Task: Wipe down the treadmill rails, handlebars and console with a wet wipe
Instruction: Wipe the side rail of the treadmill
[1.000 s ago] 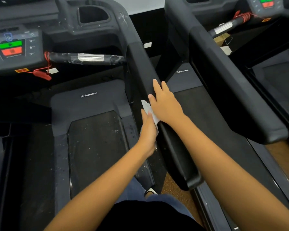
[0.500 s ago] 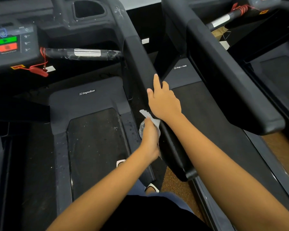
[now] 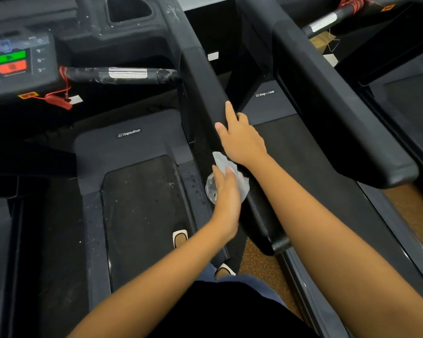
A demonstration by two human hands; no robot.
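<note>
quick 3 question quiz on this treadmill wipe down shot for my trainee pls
1. True or false: the right hand rests on top of the handrail.
2. What does the left hand press against that handrail's inner side? A) wet wipe B) sponge C) spray bottle
3. Fill in: on the console, the button just above the red button is coloured ___.

Key: 1 true; 2 A; 3 green

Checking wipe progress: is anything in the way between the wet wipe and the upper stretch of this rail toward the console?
Yes. The right hand rests on the rail just ahead of the wet wipe, which the left hand holds against the rail's side. Beyond it nothing visible blocks the rail.
</note>
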